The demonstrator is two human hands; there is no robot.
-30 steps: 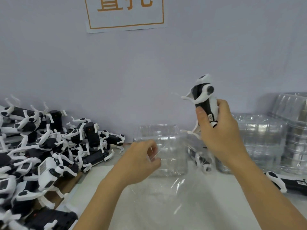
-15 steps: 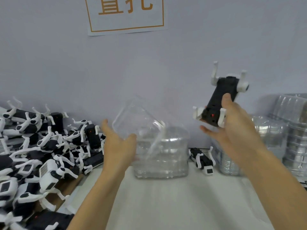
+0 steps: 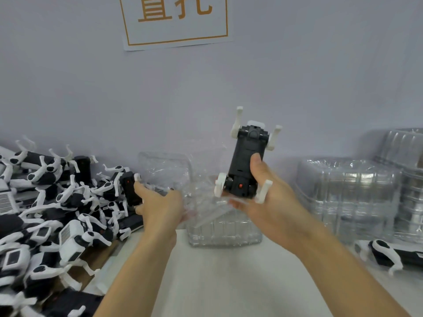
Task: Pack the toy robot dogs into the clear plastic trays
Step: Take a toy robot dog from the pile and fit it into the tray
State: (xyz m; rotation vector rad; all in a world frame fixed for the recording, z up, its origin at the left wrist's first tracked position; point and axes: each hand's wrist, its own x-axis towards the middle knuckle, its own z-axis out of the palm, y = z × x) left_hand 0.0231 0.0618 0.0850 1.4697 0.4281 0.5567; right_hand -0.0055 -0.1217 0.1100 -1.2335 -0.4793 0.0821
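Observation:
My right hand (image 3: pixel 267 200) grips a black-and-white toy robot dog (image 3: pixel 248 161), belly toward me and white legs sticking out, held upright above the table. My left hand (image 3: pixel 160 207) holds a clear plastic tray (image 3: pixel 167 170) by its near edge, tilted up just left of the dog. Below both stands a stack of clear trays (image 3: pixel 224 229) against the wall. The held tray is blurred and hard to outline.
A big heap of toy robot dogs (image 3: pixel 57 213) fills the left side. Tall stacks of clear trays (image 3: pixel 350 193) stand at the right by the wall. One loose dog (image 3: pixel 386 250) lies at the right edge. A white table (image 3: pixel 229 282) spreads below my arms.
My right hand has brought the dog down and left, toward the middle. My left hand has shifted the clear tray lower and leftward, nearer the dog heap.

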